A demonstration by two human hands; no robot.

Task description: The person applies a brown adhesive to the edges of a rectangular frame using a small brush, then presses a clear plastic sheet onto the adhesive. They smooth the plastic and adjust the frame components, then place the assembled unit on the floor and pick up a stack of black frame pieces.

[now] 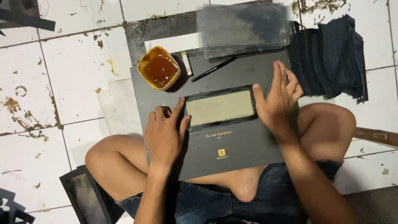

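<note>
A flat rectangular piece (219,108), pale olive in the middle with dark folded edges, lies on a dark grey board (232,145) that rests on my crossed legs. My left hand (165,132) presses its left end, thumb on the corner and fingers curled. At the right end, my right hand (280,99) lies flat with fingers spread, thumb on the piece's top right corner. Neither hand grips anything.
A yellow bowl of brown glue (159,68), a small white tube (187,63) and a black pen (213,69) sit at the board's far edge. Clear plastic sheets (244,29) lie beyond. A stack of dark sheets (331,58) is at the right. The tiled floor (62,83) is glue-stained.
</note>
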